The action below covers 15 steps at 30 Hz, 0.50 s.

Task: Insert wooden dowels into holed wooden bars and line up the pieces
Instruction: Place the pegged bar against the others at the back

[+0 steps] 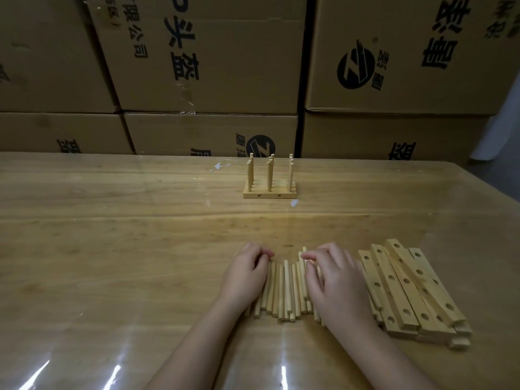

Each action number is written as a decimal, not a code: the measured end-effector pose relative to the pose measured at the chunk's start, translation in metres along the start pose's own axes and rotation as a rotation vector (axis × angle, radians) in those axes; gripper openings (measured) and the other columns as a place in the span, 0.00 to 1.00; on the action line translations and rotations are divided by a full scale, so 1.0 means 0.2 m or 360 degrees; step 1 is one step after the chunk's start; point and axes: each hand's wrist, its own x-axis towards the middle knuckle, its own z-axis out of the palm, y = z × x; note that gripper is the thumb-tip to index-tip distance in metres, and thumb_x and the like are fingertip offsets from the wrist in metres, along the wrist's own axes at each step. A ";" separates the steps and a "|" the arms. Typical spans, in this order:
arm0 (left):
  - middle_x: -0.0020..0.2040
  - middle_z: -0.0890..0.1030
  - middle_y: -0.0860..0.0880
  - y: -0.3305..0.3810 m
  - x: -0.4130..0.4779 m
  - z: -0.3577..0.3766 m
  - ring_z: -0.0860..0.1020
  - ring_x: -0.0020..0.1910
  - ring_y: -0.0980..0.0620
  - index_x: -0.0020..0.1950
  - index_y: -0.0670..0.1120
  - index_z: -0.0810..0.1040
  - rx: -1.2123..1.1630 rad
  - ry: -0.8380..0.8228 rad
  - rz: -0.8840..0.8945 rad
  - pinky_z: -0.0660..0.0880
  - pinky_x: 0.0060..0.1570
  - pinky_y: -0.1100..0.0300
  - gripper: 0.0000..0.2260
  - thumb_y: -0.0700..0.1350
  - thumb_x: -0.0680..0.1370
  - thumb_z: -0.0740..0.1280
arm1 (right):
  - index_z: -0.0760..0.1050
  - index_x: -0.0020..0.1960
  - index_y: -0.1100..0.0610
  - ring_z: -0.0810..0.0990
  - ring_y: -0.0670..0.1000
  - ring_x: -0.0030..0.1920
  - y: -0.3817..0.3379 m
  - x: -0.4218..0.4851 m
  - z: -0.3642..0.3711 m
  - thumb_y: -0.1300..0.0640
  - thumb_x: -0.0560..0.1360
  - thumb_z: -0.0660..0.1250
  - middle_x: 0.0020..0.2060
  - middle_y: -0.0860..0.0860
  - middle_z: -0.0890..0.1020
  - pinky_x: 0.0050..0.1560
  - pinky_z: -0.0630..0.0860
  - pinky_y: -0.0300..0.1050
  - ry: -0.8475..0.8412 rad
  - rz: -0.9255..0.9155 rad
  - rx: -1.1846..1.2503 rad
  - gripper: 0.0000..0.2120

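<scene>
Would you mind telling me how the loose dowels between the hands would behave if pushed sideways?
The loose dowels are round and lie on a glossy table, so they would probably roll sideways. They look thin and stiff, likely light, so one push may scatter several.

A wooden table [112, 220] under clear glossy film carries a row of loose dowels [285, 288] near the front, stacked holed bars [408, 291] just to their right, and, farther back, assembled bars [270, 192] with dowels standing upright.
</scene>
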 end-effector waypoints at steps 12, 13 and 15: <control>0.48 0.74 0.55 -0.01 0.02 0.00 0.72 0.52 0.56 0.48 0.50 0.80 0.0185 -0.0049 0.0069 0.64 0.49 0.64 0.08 0.42 0.79 0.62 | 0.53 0.74 0.50 0.48 0.64 0.73 0.22 0.06 -0.13 0.38 0.76 0.42 0.75 0.57 0.52 0.68 0.42 0.67 -0.0512 0.0896 -0.1062 0.30; 0.48 0.74 0.55 -0.01 0.02 0.00 0.72 0.52 0.56 0.48 0.50 0.80 0.0170 -0.0058 0.0063 0.65 0.50 0.63 0.08 0.42 0.79 0.61 | 0.52 0.74 0.50 0.50 0.64 0.73 0.23 0.06 -0.13 0.36 0.76 0.41 0.75 0.58 0.52 0.68 0.44 0.67 -0.0561 0.0956 -0.1071 0.31; 0.48 0.74 0.55 -0.01 0.02 -0.01 0.73 0.53 0.55 0.48 0.50 0.80 0.0141 -0.0065 0.0053 0.66 0.51 0.62 0.08 0.42 0.79 0.61 | 0.54 0.74 0.50 0.55 0.63 0.71 0.23 0.05 -0.13 0.36 0.76 0.41 0.74 0.57 0.54 0.67 0.53 0.64 -0.0622 0.0999 -0.1083 0.32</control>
